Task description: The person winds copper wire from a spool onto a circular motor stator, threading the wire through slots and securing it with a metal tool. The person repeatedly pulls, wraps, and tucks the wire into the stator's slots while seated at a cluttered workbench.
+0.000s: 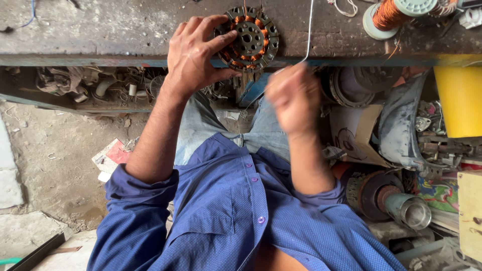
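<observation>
One stator (249,39) sits under the left hand (193,55), fingers spread on it; the blurred right hand (293,98) pinches one wire (310,30).

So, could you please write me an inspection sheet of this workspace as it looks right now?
Surface: worn, stained workbench, dark and scratched.
Job's things: round stator with copper windings lies flat on the bench; thin wire runs up from the right hand.
Clutter: copper wire spool on the bench at right; motor parts, yellow container and scrap beside the person.
Grippers: left hand rests fingers on the stator; right hand is blurred, raised at the bench edge, pinching the wire.
Cables: blue wire at the bench's far left.
Surroundings: dusty concrete floor with paper scraps; shelf of junk under the bench.
</observation>
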